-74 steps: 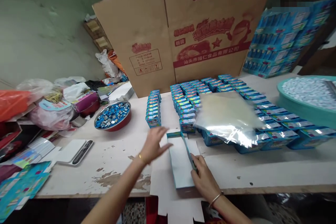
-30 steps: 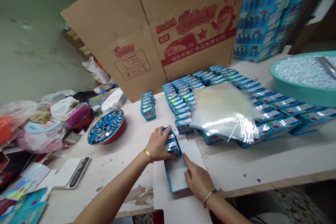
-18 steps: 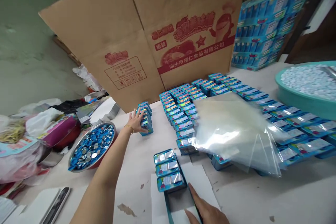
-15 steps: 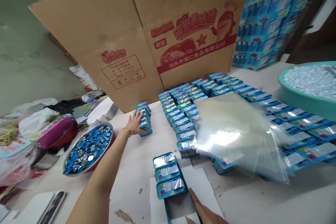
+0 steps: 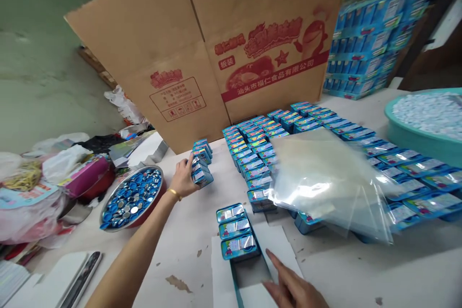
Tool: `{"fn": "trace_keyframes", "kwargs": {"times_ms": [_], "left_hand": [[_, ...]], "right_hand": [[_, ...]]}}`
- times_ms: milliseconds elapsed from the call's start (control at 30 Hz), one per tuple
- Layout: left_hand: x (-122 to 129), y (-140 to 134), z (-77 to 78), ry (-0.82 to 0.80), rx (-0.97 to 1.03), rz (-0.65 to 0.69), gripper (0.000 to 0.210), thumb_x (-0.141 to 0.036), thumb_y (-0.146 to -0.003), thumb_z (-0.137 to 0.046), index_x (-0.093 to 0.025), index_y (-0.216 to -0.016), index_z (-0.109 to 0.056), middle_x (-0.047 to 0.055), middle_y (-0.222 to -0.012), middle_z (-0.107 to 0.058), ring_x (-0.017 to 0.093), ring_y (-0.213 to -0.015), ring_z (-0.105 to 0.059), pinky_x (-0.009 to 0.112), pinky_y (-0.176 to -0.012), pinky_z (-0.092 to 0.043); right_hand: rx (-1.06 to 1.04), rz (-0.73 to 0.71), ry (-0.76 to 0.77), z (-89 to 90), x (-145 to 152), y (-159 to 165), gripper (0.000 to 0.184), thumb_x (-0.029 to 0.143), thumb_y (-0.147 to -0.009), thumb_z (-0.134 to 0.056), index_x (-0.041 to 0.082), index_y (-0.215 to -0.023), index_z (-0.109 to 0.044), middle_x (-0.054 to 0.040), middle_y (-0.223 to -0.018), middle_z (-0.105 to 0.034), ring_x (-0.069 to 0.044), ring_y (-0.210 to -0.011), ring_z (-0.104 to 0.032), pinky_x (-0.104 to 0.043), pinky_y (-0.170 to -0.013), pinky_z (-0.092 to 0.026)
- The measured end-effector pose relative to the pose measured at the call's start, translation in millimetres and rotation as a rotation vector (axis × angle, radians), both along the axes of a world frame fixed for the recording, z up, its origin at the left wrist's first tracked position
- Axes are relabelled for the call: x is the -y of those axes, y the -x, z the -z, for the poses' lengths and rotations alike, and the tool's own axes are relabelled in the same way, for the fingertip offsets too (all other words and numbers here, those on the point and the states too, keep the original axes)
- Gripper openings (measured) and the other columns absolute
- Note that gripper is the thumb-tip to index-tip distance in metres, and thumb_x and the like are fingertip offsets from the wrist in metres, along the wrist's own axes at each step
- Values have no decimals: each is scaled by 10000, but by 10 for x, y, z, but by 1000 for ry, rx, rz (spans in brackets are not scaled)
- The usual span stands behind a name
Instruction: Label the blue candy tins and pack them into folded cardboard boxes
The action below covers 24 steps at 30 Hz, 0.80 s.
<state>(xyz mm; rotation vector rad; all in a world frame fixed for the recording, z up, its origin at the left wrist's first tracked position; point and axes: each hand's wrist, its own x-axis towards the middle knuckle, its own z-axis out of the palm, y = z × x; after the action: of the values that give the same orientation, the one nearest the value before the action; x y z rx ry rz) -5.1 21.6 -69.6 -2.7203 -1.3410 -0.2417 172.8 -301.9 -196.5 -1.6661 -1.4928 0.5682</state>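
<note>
My left hand [image 5: 185,179] reaches out at mid-left, its fingers closed around a few small blue tins [image 5: 202,174] at the near end of a short row. These tins are tilted, and more tins [image 5: 202,147] stand just behind them. In front of me lies a shallow open box [image 5: 249,272] with three blue tins [image 5: 236,231] in its far part; its near part holds no tins. Beside the box's right wall is my right hand [image 5: 298,284], index finger and thumb apart, with nothing visible between them. Its other fingers are partly out of view.
Rows of blue tins [image 5: 258,171] fill the middle and right, partly under clear plastic sheets [image 5: 325,178]. A bowl of blue caps [image 5: 133,197] sits left. A big carton [image 5: 205,57] stands behind; a teal basin of white pieces [image 5: 415,125] and stacked packs [image 5: 361,53] are right.
My left hand has closed on the near tins and tipped them, apart from those behind. My right hand has shifted slightly, with its fingers spread more. The view has turned a little left.
</note>
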Motion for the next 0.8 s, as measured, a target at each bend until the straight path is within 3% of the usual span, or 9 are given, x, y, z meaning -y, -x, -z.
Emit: {"fn": "trace_keyframes", "kwargs": {"times_ms": [100, 200, 267, 333, 467, 567, 667, 800], "left_hand": [[710, 94, -396, -131, 89, 127, 1128, -366, -599, -726, -169, -1493, -67, 166, -1345, -346, 358, -1255, -349, 515, -1036, -342], [1478, 83, -692, -137, 114, 182, 1136, -344, -616, -725, -184, -1498, -27, 168, -1393, -311, 358, -1286, -324, 525, -1052, -330], [1906, 43, -770, -114, 144, 207, 1126, -353, -633, -714, -183, -1499, -15, 175, -1399, -307, 359, -1284, -328, 538, -1048, -332], [2231, 7, -772, -80, 180, 230, 1090, -363, -665, -688, -179, -1499, -11, 179, -1403, -306, 353, -1286, -328, 539, -1047, -335], [2633, -31, -692, 4, 226, 257, 1075, -391, -688, -676, -173, -1498, -4, 184, -1422, -300, 348, -1291, -330, 533, -1051, -334], [2820, -41, -640, 60, 262, 239, 1140, -402, -648, -723, -178, -1498, 4, 187, -1428, -301, 364, -1294, -330, 547, -1050, -330], [2962, -33, -607, 101, 307, 203, 1160, -365, -629, -751, -195, -1497, -1, 169, -1419, -314, 358, -1306, -327, 546, -1057, -326], [3082, -23, -534, 230, 349, 190, 1167, -385, -618, -775, -233, -1495, -20, 144, -1434, -303, 339, -1318, -332, 524, -1085, -315]], "right_hand": [[101, 11, -360, -603, -198, -159, 556, 451, -940, -386, 215, -1442, -356, -118, -1236, -608, -247, -1094, -599, -360, -868, -529], [175, -37, -561, -1205, -464, -141, 752, 625, -913, -263, 167, -1501, -166, -136, -1475, -358, -299, -1368, -305, -517, -1086, -321], [196, -115, -579, -1450, -563, -41, 884, 726, -858, -192, 144, -1508, -56, -126, -1543, -209, -297, -1426, -138, -537, -1137, -204], [196, -202, -541, -1526, -548, 79, 934, 761, -831, -161, 134, -1505, -4, -125, -1560, -141, -285, -1436, -74, -533, -1147, -164], [119, -295, -461, -1358, -244, 185, 926, 758, -833, -166, 140, -1506, -18, -129, -1557, -137, -253, -1435, -103, -504, -1143, -198], [129, -325, -455, -1124, 39, 84, 959, 795, -795, -200, 162, -1506, -87, -113, -1554, -162, -266, -1436, -86, -527, -1152, -130], [123, -294, -376, -742, 229, -86, 867, 763, -829, -203, 202, -1489, -212, -99, -1543, -217, -276, -1433, -111, -551, -1144, -127], [27, -33, -150, -74, 323, -209, 613, 532, -964, -188, 193, -1463, -298, -122, -1483, -357, -262, -1413, -208, -532, -1107, -255]]}}
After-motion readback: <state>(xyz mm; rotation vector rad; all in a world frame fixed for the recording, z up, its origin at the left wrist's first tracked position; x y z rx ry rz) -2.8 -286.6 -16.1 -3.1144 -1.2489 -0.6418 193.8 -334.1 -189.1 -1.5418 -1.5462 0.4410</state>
